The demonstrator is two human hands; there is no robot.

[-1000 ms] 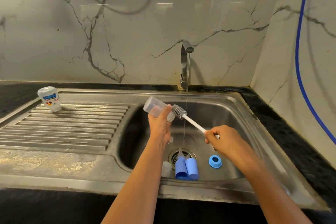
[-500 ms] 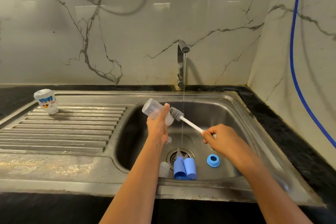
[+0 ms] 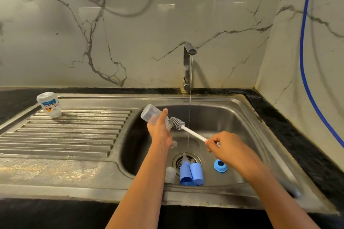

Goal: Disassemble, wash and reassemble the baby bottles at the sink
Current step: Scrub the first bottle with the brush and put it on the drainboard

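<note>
Bottle (image 3: 151, 115), clear, held tilted over sink (image 3: 240, 111) by left hand (image 3: 160, 134), fingers curled round its mouth end. Right hand (image 3: 226, 144) pinches the brush (image 3: 177, 123) handle; bristle head outside, at the bottle mouth. Tap (image 3: 187, 65) runs a thin stream beside the brush. Blue ring (image 3: 220, 166) and blue caps (image 3: 191, 173) lie by the drain. Second bottle (image 3: 49, 105) on the drainboard.
</note>
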